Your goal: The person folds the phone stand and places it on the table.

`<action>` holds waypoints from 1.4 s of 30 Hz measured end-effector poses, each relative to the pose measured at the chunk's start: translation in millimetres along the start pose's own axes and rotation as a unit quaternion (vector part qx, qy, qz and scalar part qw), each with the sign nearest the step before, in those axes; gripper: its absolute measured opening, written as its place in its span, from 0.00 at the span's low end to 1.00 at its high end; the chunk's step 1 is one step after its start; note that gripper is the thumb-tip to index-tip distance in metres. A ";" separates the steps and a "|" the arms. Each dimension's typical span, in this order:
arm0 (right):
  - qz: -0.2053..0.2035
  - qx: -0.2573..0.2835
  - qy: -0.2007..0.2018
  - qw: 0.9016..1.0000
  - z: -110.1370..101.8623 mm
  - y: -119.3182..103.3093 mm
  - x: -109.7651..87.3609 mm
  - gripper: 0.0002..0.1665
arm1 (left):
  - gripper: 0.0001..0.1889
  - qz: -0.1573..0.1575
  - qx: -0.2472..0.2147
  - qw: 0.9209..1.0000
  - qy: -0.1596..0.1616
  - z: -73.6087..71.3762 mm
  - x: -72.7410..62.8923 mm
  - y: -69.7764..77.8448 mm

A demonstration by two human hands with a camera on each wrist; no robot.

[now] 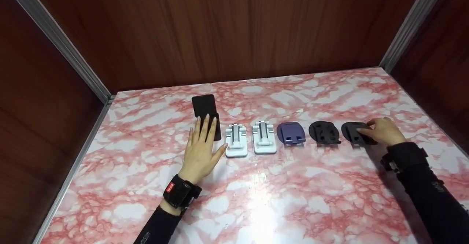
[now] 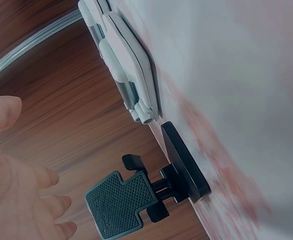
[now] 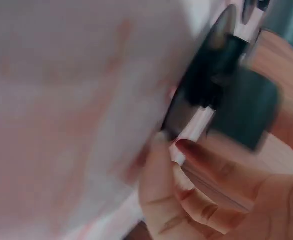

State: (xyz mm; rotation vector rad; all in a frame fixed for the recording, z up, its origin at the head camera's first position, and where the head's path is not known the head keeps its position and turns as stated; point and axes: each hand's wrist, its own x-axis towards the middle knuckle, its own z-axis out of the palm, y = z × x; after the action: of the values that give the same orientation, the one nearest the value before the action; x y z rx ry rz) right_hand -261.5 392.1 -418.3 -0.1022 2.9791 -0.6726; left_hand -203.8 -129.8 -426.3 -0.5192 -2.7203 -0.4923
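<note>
Several folding phone stands lie in a row in the head view. My left hand (image 1: 199, 156), fingers straight, is over the lower part of an unfolded black phone stand (image 1: 204, 104) at the row's left end. In the left wrist view that stand shows a textured pad (image 2: 121, 205) tilted up from its base, and the fingers are apart from it. At the right end, my right hand (image 1: 386, 132) grips the edge of a black round-based phone stand (image 1: 353, 132) between thumb and fingers. The right wrist view shows this stand (image 3: 249, 107) blurred, fingertips at its base.
Between the hands lie a white phone stand (image 1: 237, 148), a second white one (image 1: 264, 147), a purple one (image 1: 292, 131) and a black round-based one (image 1: 324, 131). The marbled red-and-white table (image 1: 263, 185) is bounded by a wooden back panel (image 1: 227, 31) and side panels.
</note>
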 end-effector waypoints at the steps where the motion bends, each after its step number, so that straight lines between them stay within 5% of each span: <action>1: 0.000 -0.008 0.001 1.000 -0.3 -1.3 -0.3 0.37 | 0.41 0.001 0.001 1.000 0.001 0.1 -0.1 -0.2; 17: -0.001 -0.111 0.062 0.992 6.6 -25.5 -4.2 0.35 | 0.41 0.003 0.002 1.000 -0.007 1.0 -0.3 0.4; 23: -0.029 -0.120 0.061 0.990 9.5 -41.0 -11.2 0.30 | 0.41 0.006 0.005 1.000 -0.005 1.6 -0.1 0.5; 32: -0.098 -0.111 0.120 0.982 20.9 -81.3 -23.4 0.33 | 0.41 0.002 0.005 1.000 -0.006 1.3 0.8 0.7; 42: -0.147 -0.109 0.136 0.974 45.7 -121.7 -31.7 0.35 | 0.41 -0.005 0.005 1.000 -0.001 -1.5 1.2 -1.2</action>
State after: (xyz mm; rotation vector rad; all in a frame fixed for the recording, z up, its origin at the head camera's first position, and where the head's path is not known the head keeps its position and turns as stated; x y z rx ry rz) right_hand -219.9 265.7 -404.7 -0.5165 3.3325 -0.4075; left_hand -205.1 -131.1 -424.8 -0.5032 -2.7271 -0.4799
